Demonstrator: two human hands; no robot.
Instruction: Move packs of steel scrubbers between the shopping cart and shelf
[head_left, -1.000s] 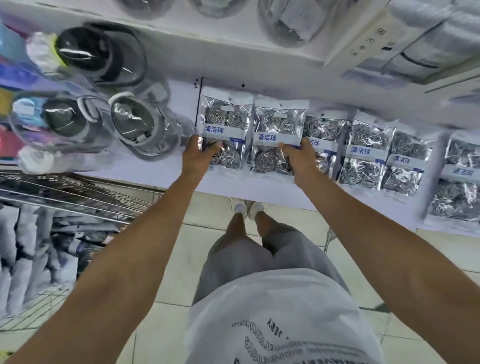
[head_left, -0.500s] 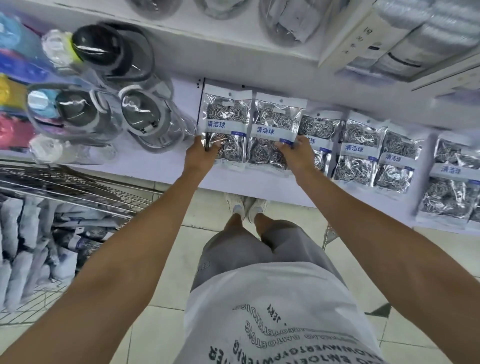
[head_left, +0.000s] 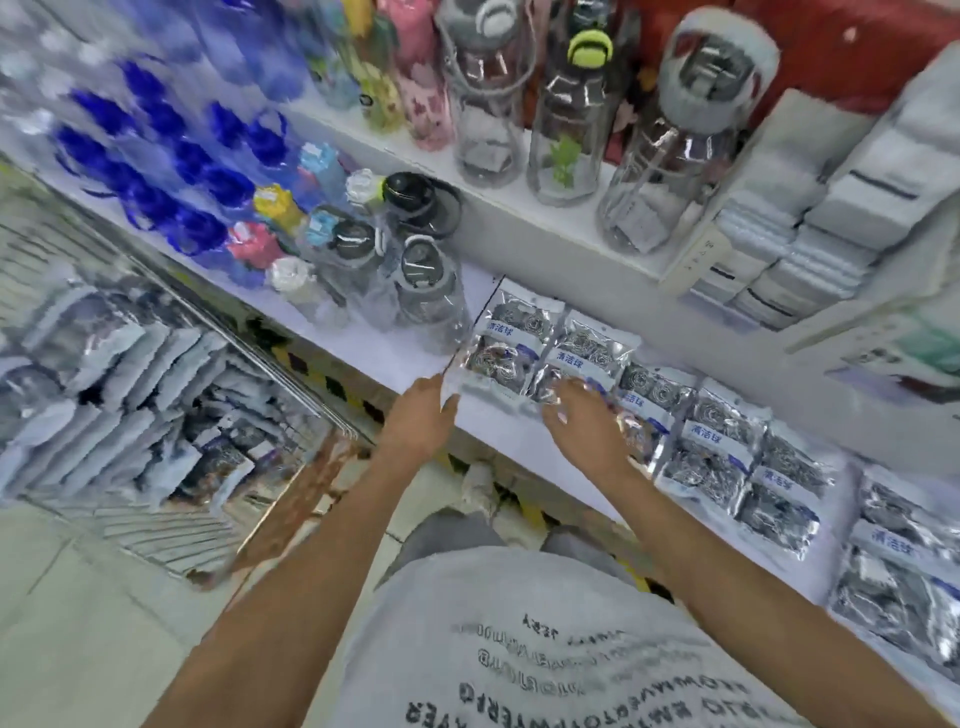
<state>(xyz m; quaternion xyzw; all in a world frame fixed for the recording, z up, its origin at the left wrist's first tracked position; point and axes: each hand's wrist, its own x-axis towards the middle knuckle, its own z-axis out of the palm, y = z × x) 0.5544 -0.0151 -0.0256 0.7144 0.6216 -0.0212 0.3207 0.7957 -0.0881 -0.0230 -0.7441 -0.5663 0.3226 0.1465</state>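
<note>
While our left hand (head_left: 421, 415) and right hand (head_left: 579, 421) hover with loose fingers, gripping nothing, the scrubber packs (head_left: 545, 353) lie flat along the near shelf (head_left: 395, 358) edge; a careless brush could slide one off, toward the cart (head_left: 156, 395) at left.

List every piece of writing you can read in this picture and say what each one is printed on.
"清洁球": blue label on the steel scrubber packs on the shelf.
Grey shirt: rows of print, upside down, too blurred to read.
Shelf tag: too small to read.
</note>
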